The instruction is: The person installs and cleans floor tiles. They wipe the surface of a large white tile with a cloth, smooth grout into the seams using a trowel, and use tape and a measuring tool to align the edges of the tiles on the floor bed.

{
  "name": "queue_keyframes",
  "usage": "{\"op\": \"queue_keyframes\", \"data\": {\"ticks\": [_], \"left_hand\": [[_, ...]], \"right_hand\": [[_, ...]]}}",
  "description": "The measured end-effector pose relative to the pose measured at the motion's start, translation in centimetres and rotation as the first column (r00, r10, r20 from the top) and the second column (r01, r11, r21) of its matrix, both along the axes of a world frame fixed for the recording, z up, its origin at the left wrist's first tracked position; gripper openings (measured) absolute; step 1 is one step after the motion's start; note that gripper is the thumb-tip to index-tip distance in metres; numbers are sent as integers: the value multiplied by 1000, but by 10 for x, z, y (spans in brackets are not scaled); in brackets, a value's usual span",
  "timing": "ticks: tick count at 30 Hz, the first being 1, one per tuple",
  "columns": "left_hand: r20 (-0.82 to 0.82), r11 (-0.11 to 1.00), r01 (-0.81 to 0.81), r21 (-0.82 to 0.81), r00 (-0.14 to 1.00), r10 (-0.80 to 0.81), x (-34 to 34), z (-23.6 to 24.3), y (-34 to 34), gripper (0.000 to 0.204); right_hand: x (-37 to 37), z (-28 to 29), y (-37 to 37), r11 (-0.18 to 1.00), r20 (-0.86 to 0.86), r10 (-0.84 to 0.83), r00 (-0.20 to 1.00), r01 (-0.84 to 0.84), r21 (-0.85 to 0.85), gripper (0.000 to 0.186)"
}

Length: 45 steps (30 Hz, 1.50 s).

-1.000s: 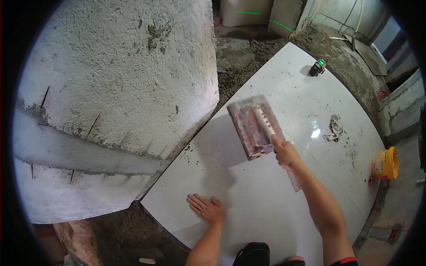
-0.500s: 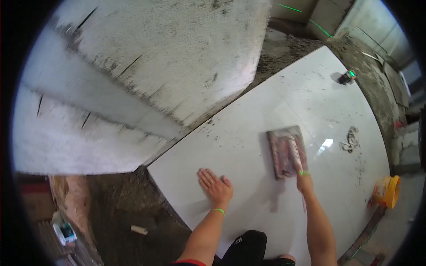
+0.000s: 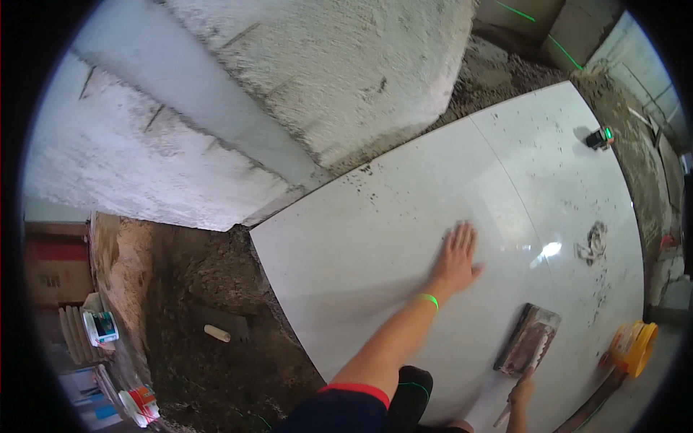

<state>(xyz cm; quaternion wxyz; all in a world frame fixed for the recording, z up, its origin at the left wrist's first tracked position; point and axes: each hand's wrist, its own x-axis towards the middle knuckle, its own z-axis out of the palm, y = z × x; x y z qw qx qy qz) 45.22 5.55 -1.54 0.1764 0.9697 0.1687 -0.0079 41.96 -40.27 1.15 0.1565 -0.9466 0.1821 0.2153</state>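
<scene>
My left hand [image 3: 456, 256] lies open, fingers spread, on the large pale glossy tiles [image 3: 332, 252], with a bright green line across the wrist. Low on the right, my right hand [image 3: 521, 395] grips the pale handle of a grimy rectangular float [image 3: 525, 338] that is over the tile surface. A crumpled rag [image 3: 593, 244] lies near the right side among dark specks. A small dark laser level [image 3: 598, 138] with a green light stands on the far right tile.
A rough white wall [image 3: 231, 123] borders the tiles at upper left. Dark mortar bed [image 3: 209, 274] lies left, with a short pale roller-shaped piece [image 3: 216, 333]. A yellow bucket [image 3: 632, 348] sits lower right; two white buckets [image 3: 100, 327] [image 3: 138, 405] stand at lower left.
My left hand has slid forward and rightward across the tile. My right hand and the float have moved down toward me. The view has turned, showing more of the left-side floor.
</scene>
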Motion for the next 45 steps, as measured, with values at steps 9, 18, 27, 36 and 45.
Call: {"op": "queue_keyframes", "data": {"ticks": [9, 18, 27, 36, 45], "left_hand": [[166, 881, -417, 222, 907, 388, -31, -25, 206, 79], [-232, 359, -801, 478, 279, 932, -300, 7, 229, 77], [131, 806, -578, -127, 796, 591, -178, -2, 110, 83], [187, 993, -38, -112, 981, 59, -39, -9, 6, 80], [-165, 574, -755, 316, 552, 817, -326, 14, 248, 78]], "right_hand": [[-4, 3, -18, 996, 201, 79, 976, -87, 35, 76], [-3, 9, -8, 991, 194, -25, 981, -1, 132, 77], [0, 11, -13, 997, 53, 19, 998, -23, 77, 85], [5, -5, -37, 977, 95, 210, 973, -206, -53, 80], [11, -17, -66, 981, 23, 184, 983, -185, 56, 56]]}}
